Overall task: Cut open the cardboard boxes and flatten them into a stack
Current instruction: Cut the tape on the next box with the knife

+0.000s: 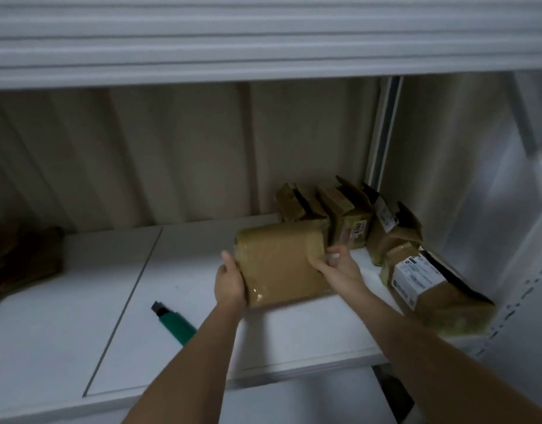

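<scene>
A taped brown cardboard box (pixel 282 261) sits on the white shelf (pixel 80 316), a little right of centre. My left hand (pixel 230 283) grips its left edge, thumb up along the side. My right hand (pixel 340 267) holds its right edge with fingers curled onto the top face. A green utility knife (pixel 171 322) with a dark tip lies on the shelf to the left of my left forearm. Several more taped boxes (pixel 349 218) stand behind and to the right, and one with a white label (pixel 429 292) lies tilted at the right end.
A dark brown stack of flattened cardboard (pixel 22 258) lies at the shelf's far left. Another shelf (pixel 263 50) hangs low overhead. A corrugated wall (pixel 171 154) closes the back, and a white upright post (pixel 383 133) stands at the right.
</scene>
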